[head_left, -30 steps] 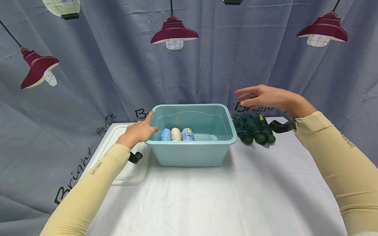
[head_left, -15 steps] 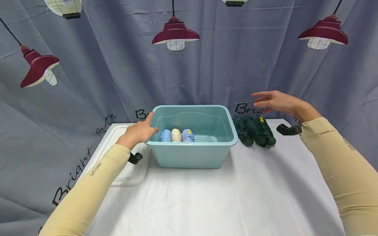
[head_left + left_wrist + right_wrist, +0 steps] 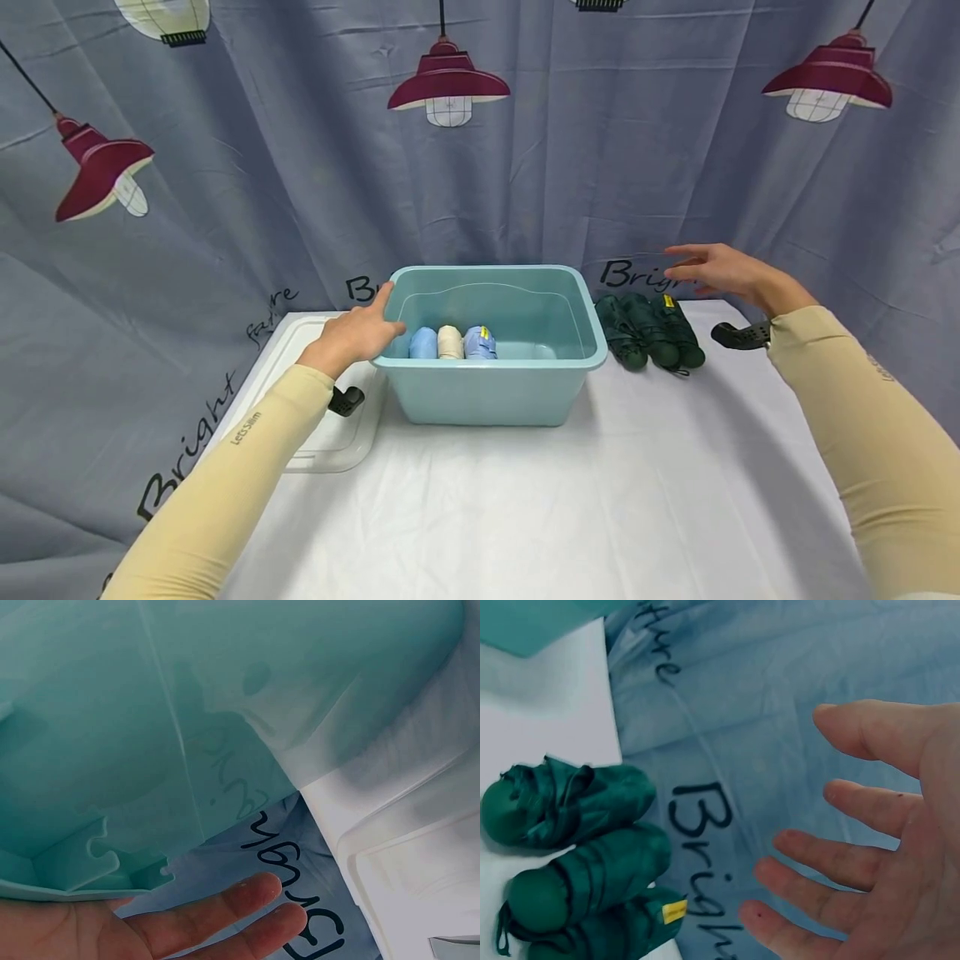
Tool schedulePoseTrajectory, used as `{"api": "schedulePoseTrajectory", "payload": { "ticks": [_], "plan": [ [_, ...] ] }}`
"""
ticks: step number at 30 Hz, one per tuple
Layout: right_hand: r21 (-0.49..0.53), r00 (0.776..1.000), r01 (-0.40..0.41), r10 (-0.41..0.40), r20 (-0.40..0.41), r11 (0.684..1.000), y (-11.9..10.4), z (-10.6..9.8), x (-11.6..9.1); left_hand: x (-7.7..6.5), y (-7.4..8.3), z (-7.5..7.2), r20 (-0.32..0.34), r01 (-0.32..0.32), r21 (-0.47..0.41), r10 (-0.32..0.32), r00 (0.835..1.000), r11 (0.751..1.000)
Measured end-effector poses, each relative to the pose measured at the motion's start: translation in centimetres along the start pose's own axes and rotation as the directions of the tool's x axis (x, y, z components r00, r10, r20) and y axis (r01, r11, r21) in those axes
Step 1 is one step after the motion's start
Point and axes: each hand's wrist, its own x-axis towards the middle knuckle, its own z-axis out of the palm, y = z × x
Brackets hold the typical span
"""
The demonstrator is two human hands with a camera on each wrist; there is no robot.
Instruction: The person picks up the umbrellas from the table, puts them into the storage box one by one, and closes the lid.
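Note:
My left hand (image 3: 352,337) rests at the left rim of a teal plastic bin (image 3: 487,396), the thumb over the edge. Its visible fingers (image 3: 225,907) extend fairly straight outside the wall in the left wrist view. Inside the bin lie a light blue roll (image 3: 423,343), a cream roll (image 3: 450,342) and a blue roll (image 3: 479,342) with a yellow tag. To the right, my right hand (image 3: 723,271) hovers with fingers spread, holding nothing. Nearest to it are three dark green rolled bundles (image 3: 651,333) with cords, which look like folded umbrellas; one bears a yellow tag (image 3: 674,911).
A white lid (image 3: 330,442) lies left of the bin, partly under my left forearm. White cloth covers the table (image 3: 510,517). Behind hangs a grey-blue curtain (image 3: 315,167) printed with lamps and lettering.
My right hand has moved to the right and slightly down, away from the bin. The left hand, the bin and the green bundles keep their places.

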Motion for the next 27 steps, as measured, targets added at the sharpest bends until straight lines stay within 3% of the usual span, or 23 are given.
{"api": "schedulePoseTrajectory", "payload": {
  "ticks": [11,27],
  "plan": [
    [0.091,0.998,-0.064,0.066,-0.02,0.994,3.6,1.5,1.5,-0.3,-0.2,0.2,-0.007,-0.001,-0.009,0.001,1.0,1.0],
    [0.123,0.987,-0.15,0.156,-0.047,0.981,7.0,2.0,2.8,-0.1,0.0,0.2,-0.016,-0.009,-0.012,0.009,1.0,1.0]
  ]
}}
